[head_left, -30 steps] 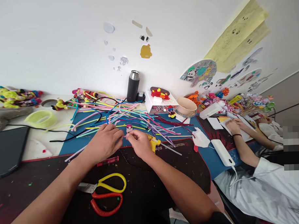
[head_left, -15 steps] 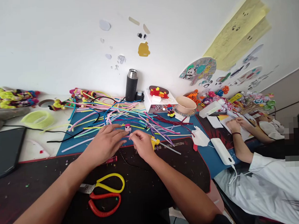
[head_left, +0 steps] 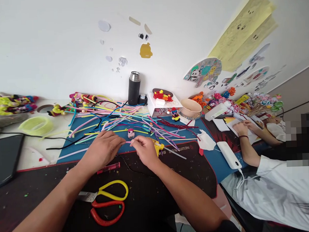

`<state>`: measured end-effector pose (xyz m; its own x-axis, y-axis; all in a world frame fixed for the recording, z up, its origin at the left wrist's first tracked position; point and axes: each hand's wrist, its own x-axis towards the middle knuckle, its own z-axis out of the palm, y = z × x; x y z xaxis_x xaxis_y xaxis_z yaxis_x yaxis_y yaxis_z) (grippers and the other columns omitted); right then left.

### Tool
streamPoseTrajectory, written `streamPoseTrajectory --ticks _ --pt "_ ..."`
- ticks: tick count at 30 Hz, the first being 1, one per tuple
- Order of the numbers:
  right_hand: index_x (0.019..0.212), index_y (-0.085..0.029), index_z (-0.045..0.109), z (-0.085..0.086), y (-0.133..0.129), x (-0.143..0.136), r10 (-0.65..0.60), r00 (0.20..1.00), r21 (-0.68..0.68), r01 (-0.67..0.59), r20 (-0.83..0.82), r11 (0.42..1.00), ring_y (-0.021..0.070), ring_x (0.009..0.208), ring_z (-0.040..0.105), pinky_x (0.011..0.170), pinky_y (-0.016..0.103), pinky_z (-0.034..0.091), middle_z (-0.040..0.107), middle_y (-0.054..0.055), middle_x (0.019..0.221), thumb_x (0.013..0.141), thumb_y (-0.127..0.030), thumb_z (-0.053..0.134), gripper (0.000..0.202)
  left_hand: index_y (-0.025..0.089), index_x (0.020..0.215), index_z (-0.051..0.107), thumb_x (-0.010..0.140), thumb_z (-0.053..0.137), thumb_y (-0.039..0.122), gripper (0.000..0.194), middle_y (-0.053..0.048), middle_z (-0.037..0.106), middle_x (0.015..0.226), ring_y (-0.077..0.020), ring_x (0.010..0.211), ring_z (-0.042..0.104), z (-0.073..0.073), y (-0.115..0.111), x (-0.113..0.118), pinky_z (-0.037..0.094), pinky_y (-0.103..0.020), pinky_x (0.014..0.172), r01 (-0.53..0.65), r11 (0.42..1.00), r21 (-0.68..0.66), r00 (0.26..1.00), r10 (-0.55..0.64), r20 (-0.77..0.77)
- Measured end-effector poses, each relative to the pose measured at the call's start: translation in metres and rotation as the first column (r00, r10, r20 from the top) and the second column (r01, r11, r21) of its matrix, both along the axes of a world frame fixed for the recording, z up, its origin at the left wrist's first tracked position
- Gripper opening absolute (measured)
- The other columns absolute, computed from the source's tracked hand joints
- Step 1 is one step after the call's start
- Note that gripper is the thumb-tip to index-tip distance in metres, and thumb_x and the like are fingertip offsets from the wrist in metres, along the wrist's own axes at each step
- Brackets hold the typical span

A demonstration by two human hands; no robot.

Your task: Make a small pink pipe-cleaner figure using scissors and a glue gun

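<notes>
A short stretch of pink pipe cleaner [head_left: 127, 142] shows between my hands. My left hand [head_left: 107, 147] is closed, pinching its left end with the fingertips. My right hand [head_left: 145, 150] pinches the other end between thumb and index finger. Just beyond the fingertips stands a small pink-and-white doll head [head_left: 130, 133] with a dark pink top. A yellow glue gun [head_left: 159, 148] lies partly hidden behind my right hand. Scissors with one yellow and one red handle [head_left: 108, 205] rest on the dark mat below my left wrist, near a pink-red tool [head_left: 109, 167].
Many loose pipe cleaners [head_left: 113, 112] spread across the blue mat at the back. Behind them stand a black thermos [head_left: 134, 88], a white box [head_left: 151, 106] and a round bowl [head_left: 191, 109]. A white power bank [head_left: 229, 155] lies at right, beside a co-worker's arm [head_left: 249, 153].
My left hand's fingers have come down from spread to a pinch on the pink pipe cleaner. My right hand has moved slightly nearer to me. The view has shifted a little.
</notes>
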<state>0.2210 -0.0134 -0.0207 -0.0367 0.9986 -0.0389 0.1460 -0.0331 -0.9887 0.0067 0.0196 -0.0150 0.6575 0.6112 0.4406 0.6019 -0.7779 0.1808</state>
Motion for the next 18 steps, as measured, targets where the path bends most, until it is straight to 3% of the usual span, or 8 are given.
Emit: streamPoseTrajectory --ticks 6,10,14,18 --pt "0.069 -0.023 0.063 0.015 -0.002 -0.001 -0.081 0.982 -0.047 0.074 -0.173 0.996 0.0104 0.043 0.032 0.047 0.025 0.024 0.036 -0.010 0.047 0.084 -0.047 0.067 0.028 0.020 0.110 0.080 0.116 0.043 0.035 0.040 -0.010 0.084 0.100 -0.0317 0.094 0.074 -0.006 0.004 -0.010 0.049 -0.047 0.091 -0.059 0.997 -0.048 0.998 0.059 -0.004" --pt "0.069 -0.025 0.056 0.035 -0.010 0.022 -0.126 0.972 -0.053 0.117 -0.199 0.992 0.0092 0.042 0.026 0.045 0.024 0.024 0.029 -0.012 0.047 0.085 -0.052 0.068 0.034 0.021 0.108 0.081 0.114 0.045 0.040 0.041 -0.012 0.084 0.101 -0.0333 0.094 0.075 -0.009 0.006 -0.014 0.050 -0.048 0.091 -0.136 0.986 -0.094 0.988 0.142 0.058" --pt "0.074 -0.024 0.059 0.045 -0.032 0.059 -0.155 0.984 -0.087 0.147 -0.087 0.985 0.0091 0.044 0.026 0.046 0.024 0.024 0.031 -0.012 0.050 0.089 -0.054 0.071 0.036 0.022 0.104 0.081 0.113 0.046 0.044 0.042 -0.011 0.084 0.099 -0.0332 0.095 0.076 -0.010 0.004 -0.009 0.052 -0.047 0.092 -0.121 0.985 -0.126 0.984 0.136 0.115" --pt "0.079 -0.023 0.063 0.035 -0.060 0.094 -0.139 0.986 -0.155 0.152 0.091 0.976 0.0112 0.047 0.031 0.047 0.026 0.025 0.035 -0.010 0.053 0.094 -0.065 0.068 0.045 0.023 0.106 0.080 0.113 0.045 0.047 0.042 -0.011 0.085 0.102 -0.0338 0.098 0.077 -0.011 0.004 -0.009 0.053 -0.048 0.094 -0.118 0.976 -0.184 0.981 0.144 0.130"
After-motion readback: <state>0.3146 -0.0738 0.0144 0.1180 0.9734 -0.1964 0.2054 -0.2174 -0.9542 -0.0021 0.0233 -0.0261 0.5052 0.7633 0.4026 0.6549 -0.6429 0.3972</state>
